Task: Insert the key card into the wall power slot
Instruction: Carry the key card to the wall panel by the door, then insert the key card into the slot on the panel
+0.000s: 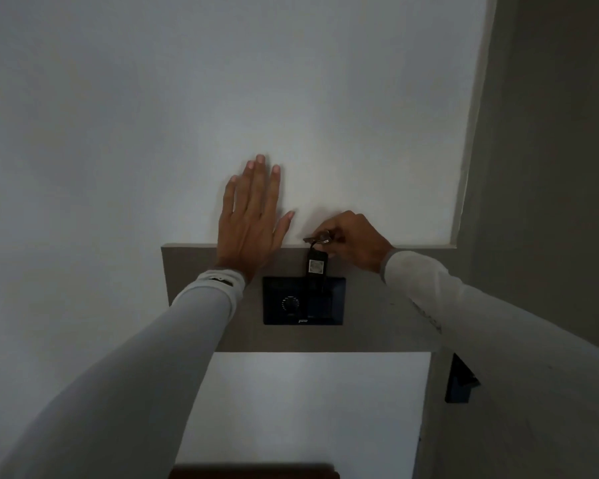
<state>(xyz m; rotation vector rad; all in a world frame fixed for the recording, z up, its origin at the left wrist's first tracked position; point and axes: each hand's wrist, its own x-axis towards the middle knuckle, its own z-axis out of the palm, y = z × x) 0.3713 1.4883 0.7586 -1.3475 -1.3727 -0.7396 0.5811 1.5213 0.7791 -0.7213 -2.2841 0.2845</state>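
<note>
A dark wall panel [274,318] with a round dial on its left half is set in a grey-brown wall plate [370,305]. The power slot is in the panel's right half. A black key card [316,267] with a pale square label hangs upright from a metal key ring, its lower end at or in the slot; the dim light hides how deep. My right hand [353,240] is shut on the ring and keys above the card. My left hand [251,216] lies flat and open against the white wall, just left of the card.
The white wall [222,98] fills most of the view. A grey wall meets it at a corner on the right [540,167]. A second dark fitting [459,382] sits on that side wall, lower right. A dark wooden edge [253,471] shows at the bottom.
</note>
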